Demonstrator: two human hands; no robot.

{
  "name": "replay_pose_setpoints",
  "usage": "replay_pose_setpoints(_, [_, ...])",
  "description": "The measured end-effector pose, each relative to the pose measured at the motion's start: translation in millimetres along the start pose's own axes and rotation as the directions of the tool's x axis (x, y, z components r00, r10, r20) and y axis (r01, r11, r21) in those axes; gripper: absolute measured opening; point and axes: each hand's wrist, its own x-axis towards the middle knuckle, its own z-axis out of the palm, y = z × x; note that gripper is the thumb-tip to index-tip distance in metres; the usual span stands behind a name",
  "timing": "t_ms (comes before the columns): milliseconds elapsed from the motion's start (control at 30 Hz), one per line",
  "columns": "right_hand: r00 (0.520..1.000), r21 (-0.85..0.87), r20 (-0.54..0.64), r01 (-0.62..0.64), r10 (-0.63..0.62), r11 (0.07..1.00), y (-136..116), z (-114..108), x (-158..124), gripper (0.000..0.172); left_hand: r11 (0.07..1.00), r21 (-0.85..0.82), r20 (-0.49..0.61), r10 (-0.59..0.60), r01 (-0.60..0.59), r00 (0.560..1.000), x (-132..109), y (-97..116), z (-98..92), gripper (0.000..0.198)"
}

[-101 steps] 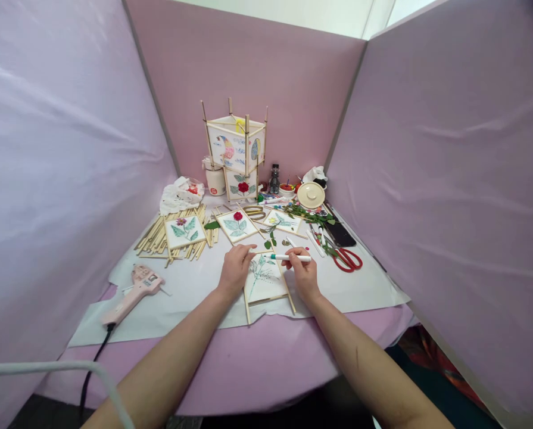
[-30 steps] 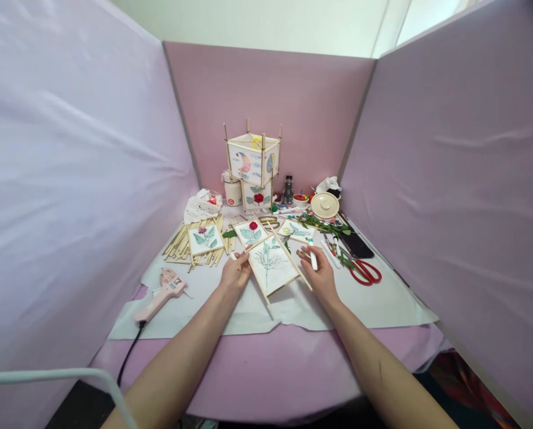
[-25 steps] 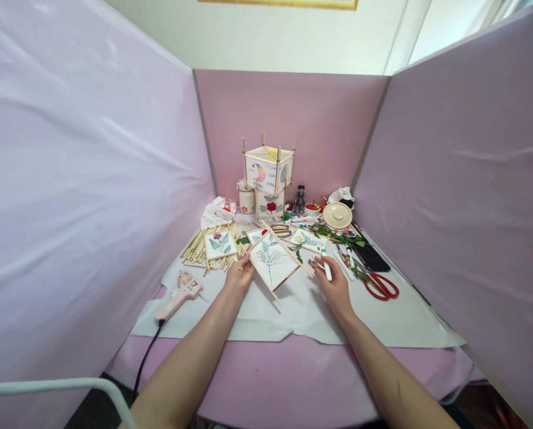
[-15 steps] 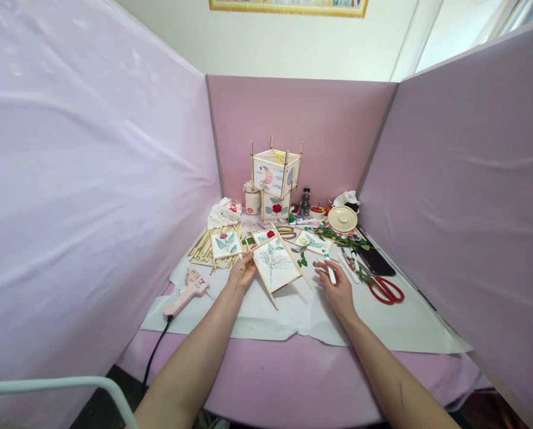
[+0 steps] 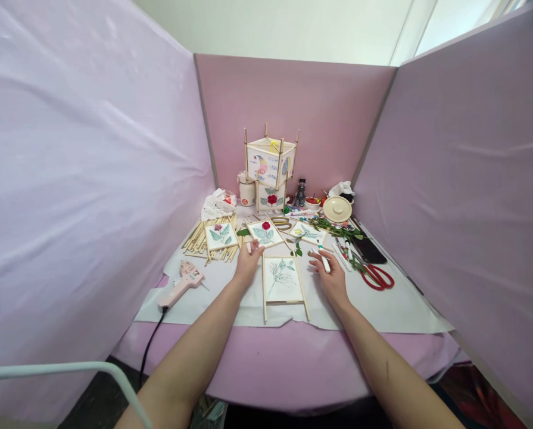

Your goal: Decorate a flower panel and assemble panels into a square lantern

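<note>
- Leaf panel (image 5: pixel 283 279) lies flat on white paper (image 5: pixel 382 304), between both hands
- Left hand (image 5: pixel 249 263) just left of panel, fingers loose, holding nothing
- Right hand (image 5: pixel 332 275) just right of panel, clasping white marker (image 5: pixel 324 261)
- Pink partitions (image 5: pixel 302 119) stand behind the panel and to both its sides

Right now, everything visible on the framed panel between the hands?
The framed panel is a white square sheet bearing a thin green sprig, edged by pale wooden sticks whose ends overhang. It lies flat on the white paper, between the left hand and the right hand, which holds a white marker. Whether either hand touches it is unclear.
</note>
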Motion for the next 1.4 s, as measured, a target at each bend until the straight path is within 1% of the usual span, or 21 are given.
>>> replay_pose_setpoints(33, [1.000,-0.004,-0.006,-0.002,0.002,1.000,-2.6,0.1,-0.9,0.039,0.988,0.118,-0.023,0.099,-0.096,0.995,-1.4,0.3,0.2,0.023])
replay_pose_setpoints(67, [1.000,-0.006,-0.015,-0.003,0.003,1.000,-5.7,0.2,-2.1,0.037,0.942,0.263,-0.019,0.221,-0.209,0.975,-2.6,0.6,0.0,0.023])
replay_pose_setpoints(100, [1.000,-0.007,-0.025,0.001,-0.001,1.000,-9.1,0.4,-3.6,0.036,0.854,0.409,0.025,0.342,-0.322,0.939,-3.7,0.7,-0.1,0.021])
replay_pose_setpoints(133, [0.999,-0.005,-0.031,0.012,-0.012,1.000,-12.7,0.7,-5.5,0.035,0.737,0.529,0.104,0.435,-0.421,0.894,-4.9,0.3,0.0,0.018])
replay_pose_setpoints(167, [0.999,-0.001,-0.030,0.030,-0.030,1.000,-16.3,1.2,-7.7,0.034,0.626,0.602,0.204,0.480,-0.496,0.853,-6.2,-0.6,0.5,0.016])
replay_pose_setpoints(200, [0.998,0.001,-0.024,0.053,-0.053,0.999,-19.6,1.9,-10.1,0.032,0.547,0.632,0.306,0.476,-0.550,0.825,-7.5,-2.0,1.5,0.014])
replay_pose_setpoints(233, [0.997,0.000,-0.011,0.075,-0.075,0.997,-22.6,3.0,-12.6,0.031,0.487,0.645,0.409,0.430,-0.589,0.805,-8.9,-3.9,2.9,0.013])
replay_pose_setpoints(300, [0.995,0.003,0.029,0.100,-0.100,0.995,-27.1,6.0,-17.2,0.029,0.403,0.658,0.574,0.278,-0.636,0.770,-11.3,-8.3,6.2,0.013])
replay_pose_setpoints(333, [0.993,0.010,0.052,0.102,-0.102,0.995,-28.5,7.9,-19.1,0.028,0.375,0.661,0.624,0.206,-0.650,0.754,-12.1,-10.3,7.8,0.014])
replay_pose_setpoints(400, [0.991,0.033,0.100,0.088,-0.091,0.996,-29.6,11.6,-21.5,0.026,0.349,0.664,0.665,0.128,-0.661,0.736,-12.7,-13.3,9.9,0.014])
replay_pose_setpoints(500, [0.987,0.057,0.149,0.059,-0.067,0.997,-29.3,15.3,-22.2,0.023,0.312,0.675,0.672,0.114,-0.668,0.732,-12.5,-14.5,10.9,0.014])
replay_pose_setpoints(667, [0.984,0.034,0.170,0.050,-0.055,0.998,-30.2,16.5,-21.3,0.020,0.160,0.700,0.702,0.023,-0.696,0.712,-15.2,-11.9,12.5,0.016])
replay_pose_setpoints(767, [0.979,-0.003,0.194,0.069,-0.067,0.998,-31.5,16.9,-22.0,0.020,0.118,0.699,0.712,-0.018,-0.706,0.702,-19.6,-9.8,15.6,0.018])
replay_pose_setpoints(867, [0.972,-0.040,0.230,0.066,-0.055,0.997,-32.2,17.4,-22.7,0.020,0.109,0.689,0.723,-0.053,-0.716,0.688,-24.2,-7.4,19.2,0.020])
replay_pose_setpoints(1033, [0.945,-0.055,0.327,-0.006,0.024,0.998,-32.6,13.9,-19.4,0.023,0.102,0.691,0.723,-0.120,-0.716,0.681,-27.7,-3.5,22.1,0.026])
replay_pose_setpoints(1100, [0.930,-0.061,0.362,-0.045,0.064,0.997,-32.3,10.6,-16.6,0.024,0.113,0.692,0.722,-0.139,-0.713,0.678,-28.1,-2.2,22.5,0.028])
replay_pose_setpoints(1167, [0.916,-0.074,0.388,-0.076,0.099,0.994,-31.9,6.7,-13.8,0.026,0.135,0.698,0.716,-0.145,-0.703,0.683,-28.2,-1.4,22.8,0.027])
replay_pose_setpoints(1267, [0.901,-0.094,0.412,-0.106,0.136,0.990,-32.0,1.6,-10.6,0.026,0.149,0.708,0.706,-0.140,-0.690,0.694,-28.1,-1.5,22.7,0.022])
replay_pose_setpoints(1333, [0.894,-0.112,0.423,-0.114,0.151,0.987,-33.2,-0.3,-9.6,0.025,0.144,0.698,0.716,-0.136,-0.701,0.685,-27.7,-2.9,22.3,0.019])
replay_pose_setpoints(1400, [0.899,-0.136,0.413,-0.101,0.149,0.986,-34.9,-0.9,-9.5,0.023,0.142,0.682,0.731,-0.129,-0.717,0.670,-27.6,-5.2,21.9,0.019])
